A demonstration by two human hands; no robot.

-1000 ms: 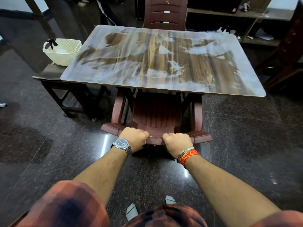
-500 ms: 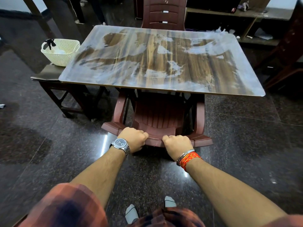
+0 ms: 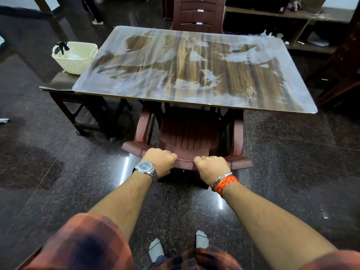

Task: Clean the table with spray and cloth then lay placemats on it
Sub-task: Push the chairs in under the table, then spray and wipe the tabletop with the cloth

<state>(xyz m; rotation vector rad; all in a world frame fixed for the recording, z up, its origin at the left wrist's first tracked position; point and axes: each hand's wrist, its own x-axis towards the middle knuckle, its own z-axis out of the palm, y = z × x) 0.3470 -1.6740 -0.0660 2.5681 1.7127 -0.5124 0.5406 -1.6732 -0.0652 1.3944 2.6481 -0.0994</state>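
Note:
The wood-grain table (image 3: 194,75) stands ahead of me, its top smeared with whitish dust and streaks. A maroon plastic chair (image 3: 191,137) is tucked under its near edge. My left hand (image 3: 160,161), with a wristwatch, and my right hand (image 3: 211,168), with a bangle and red thread, both grip the top of the chair's backrest. A cream basket (image 3: 76,57) sits on a low dark side table (image 3: 58,84) to the left of the table; a black spray trigger sticks out of it. No cloth or placemats are visible.
A second maroon chair (image 3: 198,14) stands at the table's far side. A wooden shelf unit (image 3: 292,16) with clutter runs along the back right. Another chair's frame (image 3: 342,65) is at the right. Dark polished floor surrounds the table. A person's legs (image 3: 93,10) stand at the far left.
The chair has slid slightly further under the table with both hands on its backrest. The legs at the back left shifted position.

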